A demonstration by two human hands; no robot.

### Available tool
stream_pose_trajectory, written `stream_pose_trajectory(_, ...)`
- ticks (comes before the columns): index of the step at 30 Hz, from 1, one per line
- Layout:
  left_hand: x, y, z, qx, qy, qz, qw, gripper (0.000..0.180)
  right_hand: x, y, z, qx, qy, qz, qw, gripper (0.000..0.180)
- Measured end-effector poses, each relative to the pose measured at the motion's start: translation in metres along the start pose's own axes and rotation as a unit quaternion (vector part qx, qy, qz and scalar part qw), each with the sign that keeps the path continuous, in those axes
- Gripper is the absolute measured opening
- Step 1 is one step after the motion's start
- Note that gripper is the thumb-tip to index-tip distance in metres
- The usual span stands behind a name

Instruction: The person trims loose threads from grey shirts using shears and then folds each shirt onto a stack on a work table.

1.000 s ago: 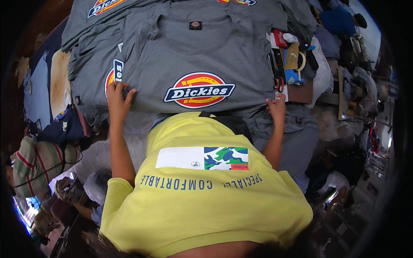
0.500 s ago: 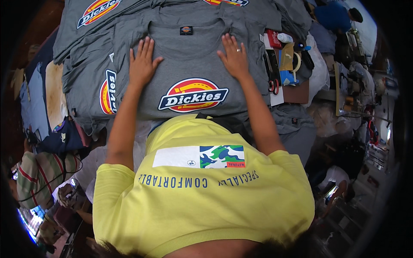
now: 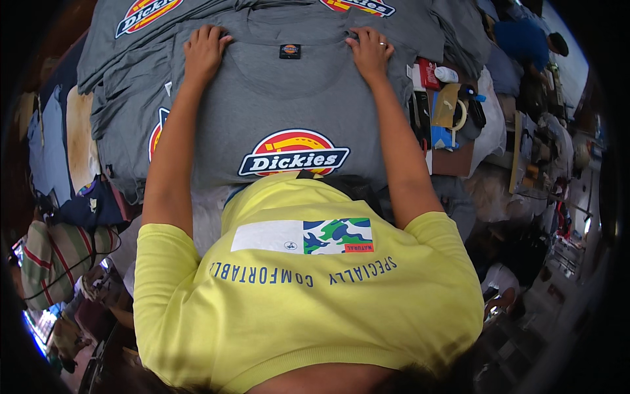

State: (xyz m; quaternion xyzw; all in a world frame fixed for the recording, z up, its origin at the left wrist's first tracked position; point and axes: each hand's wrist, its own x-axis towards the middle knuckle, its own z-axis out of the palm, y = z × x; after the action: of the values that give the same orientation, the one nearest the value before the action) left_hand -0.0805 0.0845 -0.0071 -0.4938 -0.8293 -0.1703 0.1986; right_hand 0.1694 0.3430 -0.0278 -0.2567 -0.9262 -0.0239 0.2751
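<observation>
A grey T-shirt (image 3: 289, 108) lies spread in front of me, its round neckline at the far side and a red, yellow and navy printed emblem (image 3: 293, 154) near my body. My left hand (image 3: 204, 54) pinches the cloth at the left shoulder, beside the neckline. At the right shoulder, my right hand (image 3: 371, 55), with a ring on one finger, grips the cloth in the same way. Both sets of fingers are bent, and their tips are partly hidden in the fabric. A small dark label (image 3: 289, 51) sits inside the back of the neck, between my hands.
More grey shirts (image 3: 223, 14) with the same emblem lie beyond and to the left. Right of the shirt are a tape roll (image 3: 460, 115), a red box (image 3: 428, 73) and a white bottle (image 3: 446, 75). A person in blue (image 3: 522, 41) is at the far right.
Both hands have moved away from me and slightly apart, from lying flat on the shirt's chest to its shoulders. Their fingers have bent onto the cloth.
</observation>
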Motion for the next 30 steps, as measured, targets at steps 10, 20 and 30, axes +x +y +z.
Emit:
stream_pose_trajectory(10,0.044,-0.034,0.021,-0.023,-0.065,0.007,0.998,0.038,0.045,0.025,0.014,0.044,-0.081,-0.049,0.995,0.033)
stream_pose_trajectory(20,0.043,-0.053,0.043,-0.012,-0.066,0.018,0.998,0.044,0.058,0.034,0.018,0.086,-0.115,-0.069,0.987,0.037)
stream_pose_trajectory(30,0.028,-0.043,-0.007,-0.059,-0.187,-0.007,0.981,0.049,0.054,0.034,0.013,0.079,-0.091,-0.109,0.987,0.04)
